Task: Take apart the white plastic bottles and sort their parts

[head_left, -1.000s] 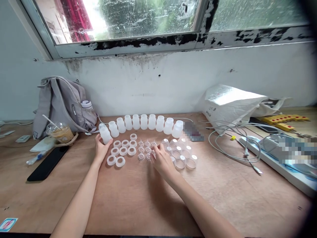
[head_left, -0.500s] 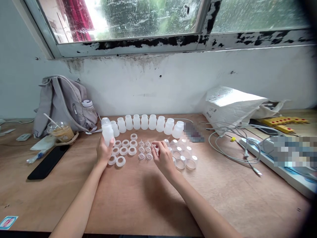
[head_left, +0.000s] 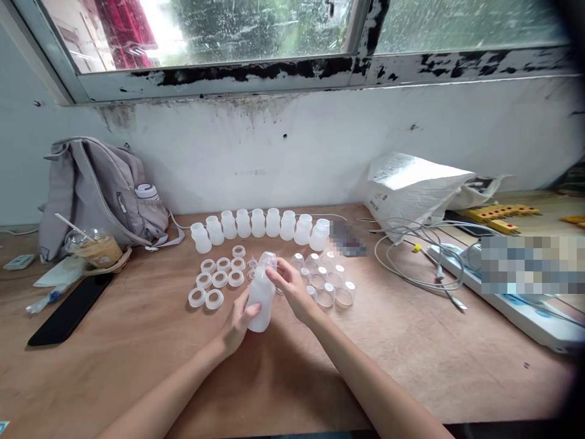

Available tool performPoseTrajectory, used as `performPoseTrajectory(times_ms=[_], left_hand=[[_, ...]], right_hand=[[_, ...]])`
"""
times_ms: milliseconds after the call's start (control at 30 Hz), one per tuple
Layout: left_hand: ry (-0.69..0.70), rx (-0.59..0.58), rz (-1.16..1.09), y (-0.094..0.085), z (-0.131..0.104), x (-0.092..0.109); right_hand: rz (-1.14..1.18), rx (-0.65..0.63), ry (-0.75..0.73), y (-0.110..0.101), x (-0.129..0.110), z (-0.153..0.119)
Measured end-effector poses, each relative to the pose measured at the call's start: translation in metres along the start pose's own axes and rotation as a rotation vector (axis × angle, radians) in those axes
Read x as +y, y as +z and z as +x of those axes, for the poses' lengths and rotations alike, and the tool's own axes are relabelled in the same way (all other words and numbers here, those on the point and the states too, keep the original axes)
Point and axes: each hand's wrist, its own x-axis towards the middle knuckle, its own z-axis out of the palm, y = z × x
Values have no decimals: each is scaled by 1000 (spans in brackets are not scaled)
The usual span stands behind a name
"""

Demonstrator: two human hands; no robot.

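Note:
My left hand [head_left: 238, 320] is wrapped round the lower part of a frosted white bottle [head_left: 260, 302], which is tilted slightly to the right above the table. A clear cap [head_left: 269, 261] sits at the top of this bottle, and the fingers of my right hand [head_left: 291, 286] are closed on it. To the left lie several white rings [head_left: 220, 279]. Several clear caps [head_left: 325, 295] stand to the right of my right hand. Small clear nipples [head_left: 252, 264] are partly hidden behind the held bottle. Several open frosted bottles [head_left: 258, 223] form a curved row behind.
On the left are a grey backpack [head_left: 94, 195], an iced drink cup [head_left: 98, 249] and a black phone [head_left: 70, 311]. A white bag [head_left: 402, 189], coiled cables [head_left: 406, 274] and a power strip [head_left: 521, 314] occupy the right. The wall [head_left: 256, 146] rises behind.
My left hand has brought the bottle from the left end of the row to the middle, in front of the nipples. My right hand has left the small parts and now touches the bottle's top.

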Motion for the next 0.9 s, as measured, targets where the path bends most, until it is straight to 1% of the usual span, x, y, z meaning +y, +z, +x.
performPoseTrajectory(times_ms=[100, 200, 300, 367, 467, 567, 733, 900], left_hand=[[-110, -44, -144, -5, 4, -1], [-162, -64, -303, -4, 5, -3], [-186, -63, -372, -2, 6, -3], [-190, -69, -387, -1, 6, -1], [-207, -86, -413, -2, 6, 2], [-223, -102, -426, -2, 6, 1], [-173, -91, -358, -3, 6, -4], [-139, -84, -288, -4, 7, -5]], right_hand=[[12, 0, 14, 3, 6, -1], [-3, -34, 47, 6, 11, -2], [-38, 21, 11, 8, 13, -3], [-36, 68, -18, 7, 13, -3], [12, 87, 9, 6, 13, -2], [40, 100, 21, 7, 12, -2], [119, 78, 58, 9, 9, -4], [222, 103, 93, 9, 10, -5]])
